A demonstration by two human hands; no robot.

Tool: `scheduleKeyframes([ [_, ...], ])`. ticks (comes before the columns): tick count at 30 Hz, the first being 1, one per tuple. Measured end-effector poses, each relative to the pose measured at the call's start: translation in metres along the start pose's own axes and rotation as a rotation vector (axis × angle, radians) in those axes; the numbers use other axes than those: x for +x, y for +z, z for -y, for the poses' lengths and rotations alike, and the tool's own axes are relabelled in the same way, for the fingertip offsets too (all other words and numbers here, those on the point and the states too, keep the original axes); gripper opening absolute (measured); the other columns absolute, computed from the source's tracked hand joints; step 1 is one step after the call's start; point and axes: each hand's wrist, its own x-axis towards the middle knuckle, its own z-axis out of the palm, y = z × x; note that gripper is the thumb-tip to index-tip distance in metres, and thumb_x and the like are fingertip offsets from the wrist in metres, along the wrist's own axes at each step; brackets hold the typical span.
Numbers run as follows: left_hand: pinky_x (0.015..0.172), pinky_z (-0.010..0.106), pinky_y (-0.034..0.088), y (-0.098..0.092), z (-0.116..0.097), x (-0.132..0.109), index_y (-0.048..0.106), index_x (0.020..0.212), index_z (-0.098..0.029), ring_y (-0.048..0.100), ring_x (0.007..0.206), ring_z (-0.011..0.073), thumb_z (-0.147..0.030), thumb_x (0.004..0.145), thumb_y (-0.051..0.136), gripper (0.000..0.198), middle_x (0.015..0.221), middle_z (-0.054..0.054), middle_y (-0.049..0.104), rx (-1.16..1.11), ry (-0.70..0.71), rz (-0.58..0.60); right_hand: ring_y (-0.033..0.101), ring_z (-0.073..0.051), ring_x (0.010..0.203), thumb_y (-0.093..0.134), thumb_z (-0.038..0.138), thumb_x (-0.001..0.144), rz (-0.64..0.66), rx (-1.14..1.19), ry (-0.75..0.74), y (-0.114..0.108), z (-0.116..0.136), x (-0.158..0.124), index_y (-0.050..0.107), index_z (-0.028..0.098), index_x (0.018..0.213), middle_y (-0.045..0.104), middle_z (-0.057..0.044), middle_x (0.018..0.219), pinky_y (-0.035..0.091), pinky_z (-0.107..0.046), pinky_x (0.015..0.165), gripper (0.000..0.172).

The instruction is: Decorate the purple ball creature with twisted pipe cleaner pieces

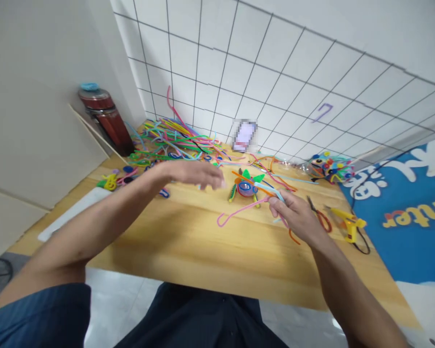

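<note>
Fuzzy sticks (pixel 268 188) in pink, orange and pale blue are what we see in the right hand (pixel 293 212), up over the middle of the table (pixel 203 246). The right fingers are pinched tight on them. The pink one pokes out toward the left and has a bent loop at its end. Just past the sticks, a round ball toy (pixel 245 189) sits on the table. It has green leaf shapes on top, blue curls on its front, and yellow and green legs. The left hand (pixel 199 174) hangs in the air to the left of the toy. Its fingers are stretched out loosely, but they are blurry, so we cannot tell how big the gaps between them are. Right of the right hand we see scissors (pixel 324 221) with orange handles, and next to them a yellow glue gun (pixel 351 227). At the back on the left there is a big messy pile of bright sticks (pixel 181 137). A phone (pixel 245 135) leans on the white wall (pixel 210 63) with black lines, and its screen is blurred. We see a dark red bottle (pixel 108 121) at the far left, and a blue board (pixel 413 241) with letters at the far right.
</note>
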Motion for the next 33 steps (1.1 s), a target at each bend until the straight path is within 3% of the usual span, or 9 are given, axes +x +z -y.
scheduleKeyframes([
  [5, 0.066, 0.026, 0.052, 0.074, -0.027, -0.061, 0.079, 0.095, -0.015, 0.066, 0.067, 0.0151, -0.053, 0.087, 0.079, 0.038, 0.082, 0.008, 0.079, -0.397, 0.012, 0.269, 0.045, -0.015, 0.052, 0.050, 0.053, 0.099, -0.002, -0.016, -0.001, 0.003, -0.014, -0.013, 0.057, 0.026, 0.067, 0.049, 0.003, 0.056, 0.037, -0.030, 0.053, 0.042],
  [9, 0.049, 0.023, 0.041, 0.106, -0.032, -0.090, 0.076, 0.080, -0.016, 0.055, 0.051, 0.0098, -0.054, 0.077, 0.087, 0.040, 0.078, 0.006, 0.078, -0.686, 0.033, 0.544, 0.050, -0.018, 0.054, 0.050, 0.053, 0.099, 0.002, -0.069, -0.021, 0.005, -0.030, -0.023, 0.056, 0.027, 0.066, 0.054, 0.001, 0.058, 0.038, -0.031, 0.054, 0.042],
  [11, 0.046, 0.023, 0.036, 0.115, -0.030, -0.094, 0.075, 0.076, -0.016, 0.050, 0.048, 0.0081, -0.056, 0.076, 0.086, 0.042, 0.072, 0.004, 0.075, -0.796, 0.012, 0.420, 0.051, -0.018, 0.053, 0.050, 0.053, 0.099, 0.019, -0.101, -0.027, 0.009, -0.039, -0.031, 0.053, 0.028, 0.066, 0.054, 0.001, 0.057, 0.038, -0.031, 0.053, 0.042],
  [15, 0.047, 0.022, 0.029, 0.131, -0.024, -0.087, 0.070, 0.071, -0.016, 0.041, 0.046, 0.0062, -0.059, 0.077, 0.082, 0.044, 0.057, -0.002, 0.060, -0.996, -0.078, -0.019, 0.055, -0.019, 0.053, 0.050, 0.050, 0.099, 0.037, -0.154, -0.048, 0.022, -0.054, -0.048, 0.061, 0.029, 0.077, 0.057, 0.002, 0.058, 0.040, -0.031, 0.054, 0.033],
  [17, 0.047, 0.022, 0.029, 0.138, -0.020, -0.082, 0.068, 0.073, -0.017, 0.041, 0.047, 0.0059, -0.061, 0.075, 0.082, 0.046, 0.062, -0.002, 0.062, -1.080, -0.114, -0.093, 0.056, -0.019, 0.054, 0.049, 0.049, 0.100, 0.051, -0.163, -0.033, 0.029, -0.059, -0.053, 0.065, 0.029, 0.084, 0.059, 0.002, 0.060, 0.040, -0.031, 0.056, 0.031],
  [21, 0.047, 0.023, 0.030, 0.146, -0.010, -0.074, 0.065, 0.075, -0.017, 0.042, 0.047, 0.0066, -0.065, 0.071, 0.083, 0.051, 0.063, -0.002, 0.061, -1.053, -0.124, -0.043, 0.053, -0.017, 0.053, 0.048, 0.051, 0.101, 0.089, -0.140, 0.045, 0.033, -0.068, -0.053, 0.064, 0.027, 0.079, 0.055, 0.003, 0.058, 0.039, -0.029, 0.054, 0.037],
  [25, 0.051, 0.023, 0.030, 0.143, 0.004, -0.074, 0.062, 0.068, -0.018, 0.040, 0.050, 0.0085, -0.061, 0.083, 0.074, 0.047, 0.054, -0.005, 0.051, -0.713, -0.016, 0.051, 0.055, -0.016, 0.056, 0.049, 0.048, 0.100, 0.136, -0.159, 0.058, 0.025, -0.083, -0.051, 0.068, 0.026, 0.083, 0.059, 0.003, 0.061, 0.040, -0.027, 0.056, 0.034],
  [29, 0.056, 0.022, 0.031, 0.141, 0.013, -0.078, 0.066, 0.069, -0.017, 0.045, 0.057, 0.0098, -0.048, 0.091, 0.067, 0.038, 0.057, -0.004, 0.054, -0.394, 0.146, 0.108, 0.061, -0.017, 0.061, 0.051, 0.046, 0.100, 0.127, -0.239, 0.029, 0.017, -0.105, -0.055, 0.070, 0.026, 0.083, 0.067, 0.001, 0.066, 0.043, -0.027, 0.060, 0.033],
  [33, 0.052, 0.022, 0.032, 0.143, 0.012, -0.080, 0.069, 0.069, -0.018, 0.045, 0.051, 0.0102, -0.049, 0.093, 0.067, 0.039, 0.052, -0.003, 0.054, -0.391, 0.127, 0.173, 0.072, -0.022, 0.076, 0.051, 0.042, 0.099, 0.085, -0.345, -0.005, 0.011, -0.127, -0.064, 0.075, 0.027, 0.090, 0.080, -0.005, 0.083, 0.050, -0.030, 0.068, 0.029],
])
